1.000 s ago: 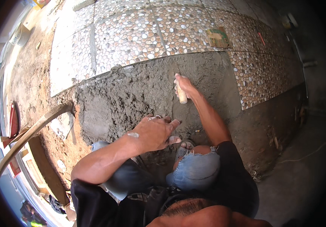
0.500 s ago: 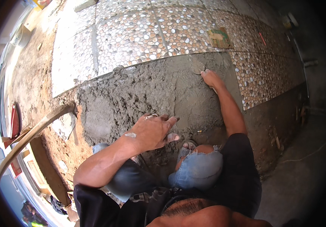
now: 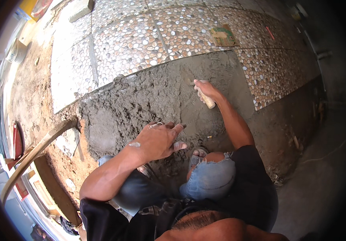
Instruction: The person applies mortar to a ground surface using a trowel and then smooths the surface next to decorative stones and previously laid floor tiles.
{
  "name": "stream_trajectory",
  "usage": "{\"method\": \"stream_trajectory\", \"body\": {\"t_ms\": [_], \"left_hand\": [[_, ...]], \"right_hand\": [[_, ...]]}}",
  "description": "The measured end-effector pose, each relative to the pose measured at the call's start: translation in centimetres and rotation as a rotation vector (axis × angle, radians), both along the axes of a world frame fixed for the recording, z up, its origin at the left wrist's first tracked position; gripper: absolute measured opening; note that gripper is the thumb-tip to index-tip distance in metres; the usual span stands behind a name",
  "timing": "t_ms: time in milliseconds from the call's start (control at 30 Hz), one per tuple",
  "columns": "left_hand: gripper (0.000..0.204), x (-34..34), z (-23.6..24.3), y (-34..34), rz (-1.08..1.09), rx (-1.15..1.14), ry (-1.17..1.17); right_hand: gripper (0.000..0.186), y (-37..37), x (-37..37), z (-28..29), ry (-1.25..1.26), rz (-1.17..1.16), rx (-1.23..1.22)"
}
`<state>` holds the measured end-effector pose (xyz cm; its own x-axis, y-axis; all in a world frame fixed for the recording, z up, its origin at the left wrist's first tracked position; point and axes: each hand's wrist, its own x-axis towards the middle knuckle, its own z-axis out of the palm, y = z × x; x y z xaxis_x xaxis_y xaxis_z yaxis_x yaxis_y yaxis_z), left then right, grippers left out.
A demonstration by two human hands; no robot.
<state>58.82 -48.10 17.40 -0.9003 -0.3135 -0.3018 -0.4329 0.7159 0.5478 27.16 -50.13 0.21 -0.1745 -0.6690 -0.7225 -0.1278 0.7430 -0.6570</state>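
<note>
My right hand [image 3: 206,90] is closed round the pale handle of a trowel [image 3: 210,104], its blade lying low against wet grey mortar [image 3: 141,94]. The mortar is smooth around the trowel and lumpy farther left. Over the near edge of the bed hangs my left hand [image 3: 159,140], palm down, with thumb and fingers apart and nothing seen in it. It wears a ring, and a grey smear marks the wrist. Pebble-patterned tiles [image 3: 124,46] border the mortar along its far side and on the right.
A flattened piece of printed cardboard [image 3: 223,36] and a small red stick [image 3: 270,33] lie on the tiles. A long curved wooden handle [image 3: 40,146] slants at the left. Farther off are a bucket [image 3: 17,51] and a grey block [image 3: 80,10]. My sandalled foot [image 3: 197,156] is beside the mortar.
My right hand has drawn the trowel left and nearer to me across the mortar, and its handle now shows. My left hand keeps nearly the same place. The view has shifted slightly.
</note>
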Motion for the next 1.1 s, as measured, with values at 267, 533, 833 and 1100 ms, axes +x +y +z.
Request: {"method": "stream_trajectory", "body": {"t_ms": [267,533,833,1100], "left_hand": [[0.060,-0.4,0.1,-0.2,-0.012,0.032,-0.070],[0.060,-0.3,1.1,-0.4,0.021,0.068,-0.083],[0.057,-0.4,0.7,0.0,-0.005,0.008,-0.016],[0.057,0.3,1.2,-0.6,0.059,0.011,-0.021]], "right_hand": [[0.045,1.8,-0.1,-1.0,0.037,0.286,0.029],[0.044,6.4,-4.0,-1.0,0.101,-0.060,-0.011],[0.044,11.7,1.4,-1.1,-0.063,0.351,0.019],[0.046,17.3,-1.2,-0.6,-0.015,-0.150,0.054]]}}
